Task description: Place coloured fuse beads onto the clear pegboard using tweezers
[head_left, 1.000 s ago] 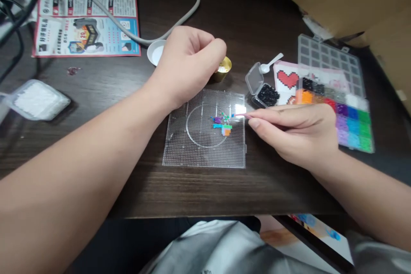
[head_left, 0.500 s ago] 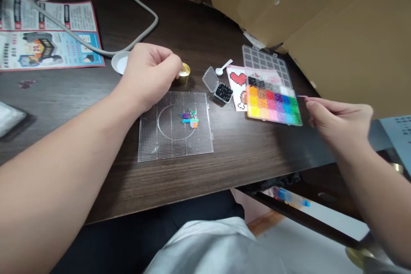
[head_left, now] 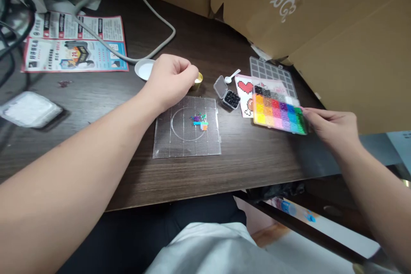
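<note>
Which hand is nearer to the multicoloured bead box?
Right. The right hand is at the right edge of the bead box; the left hand is farther away, left of the black beads.

The clear square pegboard [head_left: 167,145] lies flat on the bench [head_left: 186,180], multicoloured beads [head_left: 201,122] clustered toward its two o'clock. At its three o'clock sits the open, colour-sorted bead box [head_left: 278,113]; the right hand [head_left: 303,110] pinches a mostly hidden pink tool [head_left: 302,109].
</note>
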{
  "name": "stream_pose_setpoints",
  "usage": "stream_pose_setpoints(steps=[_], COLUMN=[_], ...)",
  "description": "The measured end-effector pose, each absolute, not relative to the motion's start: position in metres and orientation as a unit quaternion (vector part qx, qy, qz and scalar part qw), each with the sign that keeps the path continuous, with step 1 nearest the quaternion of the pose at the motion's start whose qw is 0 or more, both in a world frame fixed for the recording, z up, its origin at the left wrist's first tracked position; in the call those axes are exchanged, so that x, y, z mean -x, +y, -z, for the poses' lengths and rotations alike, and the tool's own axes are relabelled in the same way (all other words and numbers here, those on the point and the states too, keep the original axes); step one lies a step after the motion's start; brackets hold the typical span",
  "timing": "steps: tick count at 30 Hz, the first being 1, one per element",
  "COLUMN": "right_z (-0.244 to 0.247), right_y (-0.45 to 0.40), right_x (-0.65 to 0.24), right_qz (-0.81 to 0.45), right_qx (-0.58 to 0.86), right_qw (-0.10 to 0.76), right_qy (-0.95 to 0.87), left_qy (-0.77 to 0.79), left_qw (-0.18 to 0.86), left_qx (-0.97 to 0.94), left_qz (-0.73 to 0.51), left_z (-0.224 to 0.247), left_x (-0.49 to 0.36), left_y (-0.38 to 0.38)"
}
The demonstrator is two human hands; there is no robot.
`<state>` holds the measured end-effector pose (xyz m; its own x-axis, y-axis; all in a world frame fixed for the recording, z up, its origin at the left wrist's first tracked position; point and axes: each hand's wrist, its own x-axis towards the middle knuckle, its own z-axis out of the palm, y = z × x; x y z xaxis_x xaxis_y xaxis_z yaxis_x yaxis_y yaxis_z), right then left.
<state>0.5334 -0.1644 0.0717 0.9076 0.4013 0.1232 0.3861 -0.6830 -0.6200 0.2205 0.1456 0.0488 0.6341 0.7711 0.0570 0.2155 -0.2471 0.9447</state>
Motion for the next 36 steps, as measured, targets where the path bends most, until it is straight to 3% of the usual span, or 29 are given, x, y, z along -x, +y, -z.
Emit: stream_pose_setpoints(steps=[8,14,18,24,36], right_z=[-0.084,-0.079,-0.064,-0.046,-0.035], right_y=[-0.159,-0.124,-0.075,-0.016,-0.006], right_x=[-0.502,-0.447,-0.404,-0.382,-0.396], right_qz=[0.056,0.088,-0.042,-0.231,-0.236], right_qx=[0.908,0.837,0.655,0.556,0.522], right_qw=[0.357,0.395,0.41,0.385,0.376], right_qy=[-0.213,-0.367,-0.633,-0.7,-0.728], left_qy=[0.313,0.311,0.306,0.311,0.299], left_qw=[0.54,0.531,0.507,0.529,0.5], left_qx=[-0.722,-0.731,-0.751,-0.728,-0.761], left_qz=[-0.297,-0.295,-0.293,-0.307,-0.285], left_z=[-0.041,-0.044,-0.041,-0.039,-0.043], left_x=[-0.225,-0.229,-0.229,-0.227,-0.229], left_y=[0.15,0.146,0.147,0.148,0.144])
